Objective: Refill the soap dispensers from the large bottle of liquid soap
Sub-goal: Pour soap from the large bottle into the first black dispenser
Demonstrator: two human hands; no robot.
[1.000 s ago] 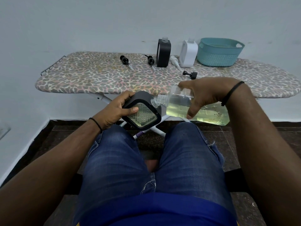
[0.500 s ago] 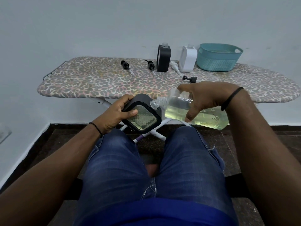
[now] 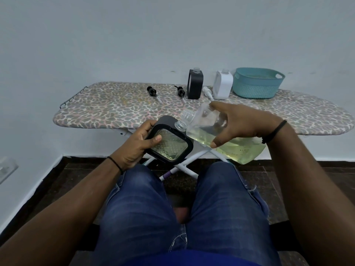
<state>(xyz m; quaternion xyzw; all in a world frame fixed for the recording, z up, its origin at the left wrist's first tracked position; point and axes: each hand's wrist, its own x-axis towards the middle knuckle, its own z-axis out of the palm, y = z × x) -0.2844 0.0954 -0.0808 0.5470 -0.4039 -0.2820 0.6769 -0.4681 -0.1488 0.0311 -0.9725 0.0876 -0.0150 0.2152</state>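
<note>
My left hand grips a black-framed soap dispenser with a clear textured window, held tilted above my knees; its open neck points up and right. My right hand holds the large clear bottle of yellowish liquid soap, tipped nearly flat. The bottle's mouth sits just above and beside the dispenser's neck, apart from it. The soap lies pooled in the bottle's lower side. On the ironing board stand a second black dispenser and a white dispenser, both without pumps.
The leopard-print ironing board runs across in front of me, against a pale wall. Two black pump heads and a white pump lie on it. A teal basket stands at its back right. White board legs cross below.
The large bottle's mouth has lifted off the dispenser's neck and tilted upward, so the soap has run back. Both hands rose slightly toward the board; the view shifted.
</note>
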